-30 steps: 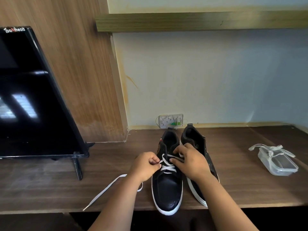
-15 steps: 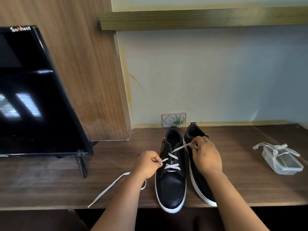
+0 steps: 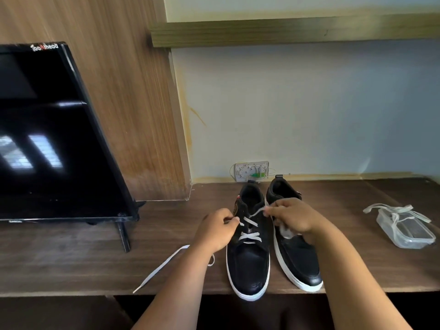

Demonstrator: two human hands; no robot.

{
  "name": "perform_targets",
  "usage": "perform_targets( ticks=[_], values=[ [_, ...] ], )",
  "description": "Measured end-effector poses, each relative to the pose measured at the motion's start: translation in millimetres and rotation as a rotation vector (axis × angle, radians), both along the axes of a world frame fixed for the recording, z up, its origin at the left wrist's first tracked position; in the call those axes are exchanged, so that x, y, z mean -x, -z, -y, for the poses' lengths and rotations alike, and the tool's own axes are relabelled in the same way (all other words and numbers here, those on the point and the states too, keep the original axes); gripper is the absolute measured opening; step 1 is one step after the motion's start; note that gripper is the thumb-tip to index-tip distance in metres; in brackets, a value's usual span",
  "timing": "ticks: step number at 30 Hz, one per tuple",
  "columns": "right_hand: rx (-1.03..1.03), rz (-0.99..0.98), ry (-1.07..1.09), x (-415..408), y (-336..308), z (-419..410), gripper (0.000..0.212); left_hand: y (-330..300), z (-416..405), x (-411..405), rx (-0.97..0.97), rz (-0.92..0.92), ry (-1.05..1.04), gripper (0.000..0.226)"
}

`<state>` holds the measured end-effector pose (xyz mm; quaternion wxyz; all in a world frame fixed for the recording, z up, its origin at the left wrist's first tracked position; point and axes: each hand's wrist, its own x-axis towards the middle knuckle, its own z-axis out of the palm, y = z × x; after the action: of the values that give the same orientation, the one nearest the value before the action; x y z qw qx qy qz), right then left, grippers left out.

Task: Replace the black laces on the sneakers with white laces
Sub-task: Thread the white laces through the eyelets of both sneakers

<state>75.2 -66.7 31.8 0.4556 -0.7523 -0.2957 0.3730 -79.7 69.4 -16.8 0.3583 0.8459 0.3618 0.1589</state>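
Mid-lacing on the left black leather sneaker with white sole [image 3: 247, 263] at the wooden desk's [image 3: 71, 258] front edge — flat white lace [image 3: 248, 225] pinched by left hand [image 3: 215, 231] and right hand [image 3: 294, 217], two crossings done. Next, probably: threading the right-hand end through the next eyelet — without twisting.

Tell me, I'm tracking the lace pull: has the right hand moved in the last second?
Yes. Against the left sneaker, the right hand has shifted right and toward the wall, now over the right sneaker, pinching the white lace.

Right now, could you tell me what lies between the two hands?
In the head view, the left sneaker's throat with white lace crossings lies between the left hand and right hand.
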Motion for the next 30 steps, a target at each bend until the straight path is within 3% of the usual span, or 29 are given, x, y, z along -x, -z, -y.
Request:
perform_targets(
  ticks=[4, 7, 11, 12, 15, 17, 21, 25, 27, 30],
  values=[
    [-0.403, -0.611, -0.144, 36, -14, -27, 0.023, 0, 2, 12, -0.031, -0.021, 0.017, 0.019],
    [-0.446, -0.779, -0.21, 60, -20, -42, 0.04, 0, 6, 21, -0.071, -0.066, 0.05, 0.016],
    [-0.389, -0.589, -0.028, 70, -15, -50, 0.035, -11, 13, 29, -0.209, -0.067, -0.025, 0.008],
    [-0.342, -0.423, 0.0, 68, -12, -50, 0.037, -14, 15, 31, -0.253, -0.044, -0.041, 0.009],
    [-0.09, 0.321, -0.093, 58, -1, -40, 0.046, -22, 18, 32, -0.27, 0.09, -0.083, 0.013],
    [0.051, 0.579, -0.248, 60, 10, -33, 0.042, -24, 20, 29, -0.271, 0.188, -0.088, 0.016],
    [-0.003, 0.663, -0.181, 66, 26, -25, 0.008, -28, 27, 22, -0.247, 0.488, -0.054, 0.023],
    [-0.269, 0.654, 0.025, 64, 9, -16, 0.002, -46, 39, 20, -0.052, 0.771, -0.151, 0.024],
    [-0.43, 0.601, 0.097, 69, -7, -10, 0.003, -51, 40, 17, 0.055, 0.806, -0.165, 0.023],
    [-0.578, 0.472, 0.258, 74, -21, -1, 0.009, -44, 45, 12, 0.171, 0.678, -0.138, 0.019]
  ],
)
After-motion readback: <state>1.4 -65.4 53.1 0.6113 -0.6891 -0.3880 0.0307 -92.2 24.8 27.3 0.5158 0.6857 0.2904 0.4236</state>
